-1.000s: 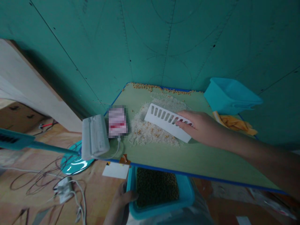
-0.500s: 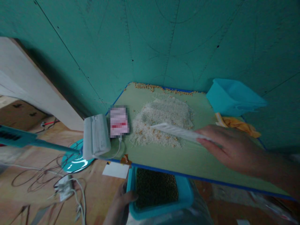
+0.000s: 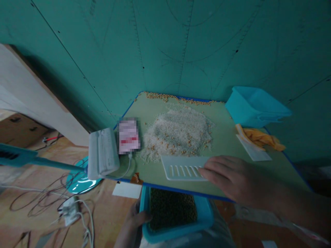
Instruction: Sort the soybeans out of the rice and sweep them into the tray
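Observation:
My right hand [image 3: 230,174] grips a white slotted plastic plate [image 3: 178,168] by its right end, at the near side of the tabletop. Just beyond the plate lies a heap of white rice-like grains [image 3: 181,124], with yellow round beans scattered mostly along its near edge. My left hand [image 3: 136,217] clasps the left side of a blue tub [image 3: 205,213] below the table's front edge, thumb over the rim. Small dark green beans [image 3: 172,210] fill much of that tub, with some paler ones on its right side. Most of the left fingers are hidden.
A row of yellow beans [image 3: 160,95] lines the table's back edge by the green wall. At right stand an empty blue bin [image 3: 248,106], an orange cloth [image 3: 262,137] and a white card [image 3: 254,150]. A white box-shaped device [image 3: 103,153] and a blurred-out phone-like screen [image 3: 128,136] sit left.
My right hand has brought the slotted plate toward the front edge, away from the heap. Its slotted face now shows. The heap's near side looks more gathered. My left hand stays on the tub.

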Demonstrator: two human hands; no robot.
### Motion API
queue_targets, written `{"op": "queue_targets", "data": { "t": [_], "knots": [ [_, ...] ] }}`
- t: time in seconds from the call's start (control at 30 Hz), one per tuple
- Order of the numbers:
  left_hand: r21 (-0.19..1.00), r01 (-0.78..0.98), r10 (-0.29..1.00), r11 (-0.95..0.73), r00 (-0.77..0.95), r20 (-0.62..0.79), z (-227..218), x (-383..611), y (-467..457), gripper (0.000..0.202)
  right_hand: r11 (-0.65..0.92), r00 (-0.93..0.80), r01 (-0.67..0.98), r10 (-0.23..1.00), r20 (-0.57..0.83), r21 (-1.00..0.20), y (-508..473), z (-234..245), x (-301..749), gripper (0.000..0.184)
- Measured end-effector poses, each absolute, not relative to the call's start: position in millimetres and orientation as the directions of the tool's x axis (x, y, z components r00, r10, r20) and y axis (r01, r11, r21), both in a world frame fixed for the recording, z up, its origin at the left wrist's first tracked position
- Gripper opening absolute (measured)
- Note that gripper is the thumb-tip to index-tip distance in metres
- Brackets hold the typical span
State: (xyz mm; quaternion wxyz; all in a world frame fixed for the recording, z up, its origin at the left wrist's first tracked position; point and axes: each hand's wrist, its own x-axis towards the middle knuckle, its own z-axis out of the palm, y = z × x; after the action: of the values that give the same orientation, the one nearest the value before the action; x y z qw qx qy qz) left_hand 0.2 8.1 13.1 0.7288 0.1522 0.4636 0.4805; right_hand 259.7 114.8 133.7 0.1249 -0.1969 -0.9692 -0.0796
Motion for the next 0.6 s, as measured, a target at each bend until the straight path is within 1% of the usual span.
{"op": "queue_targets", "data": {
  "t": [0.13, 0.27, 0.37, 0.47, 0.6],
  "knots": [
    [0.67, -0.568, 0.842, 0.478, 0.08, -0.533, 7.0, -1.6, 6.6, 0.038, 0.896, -0.88, 0.425, 0.374, 0.293, 0.132, 131.6, 126.4, 257.2, 0.027],
    [0.672, -0.535, 0.824, 0.512, 0.085, -0.56, 8.0, -2.7, 8.1, 0.032, 0.885, -0.872, 0.437, 0.371, 0.318, 0.164, 148.0, 122.3, 252.4, 0.024],
    [0.679, -0.539, 0.828, 0.498, 0.063, -0.557, 11.6, -2.6, 9.0, 0.036, 0.875, -0.866, 0.446, 0.368, 0.337, 0.191, 158.4, 122.1, 247.3, 0.024],
    [0.687, -0.53, 0.825, 0.496, 0.042, -0.563, 13.2, -2.8, 8.1, 0.035, 0.864, -0.864, 0.452, 0.363, 0.348, 0.221, 167.7, 120.7, 243.3, 0.024],
    [0.688, -0.522, 0.813, 0.504, 0.019, -0.582, 12.2, -3.5, 6.2, 0.039, 0.851, -0.848, 0.478, 0.382, 0.367, 0.219, 178.2, 116.5, 240.6, 0.024]
  ]
}}
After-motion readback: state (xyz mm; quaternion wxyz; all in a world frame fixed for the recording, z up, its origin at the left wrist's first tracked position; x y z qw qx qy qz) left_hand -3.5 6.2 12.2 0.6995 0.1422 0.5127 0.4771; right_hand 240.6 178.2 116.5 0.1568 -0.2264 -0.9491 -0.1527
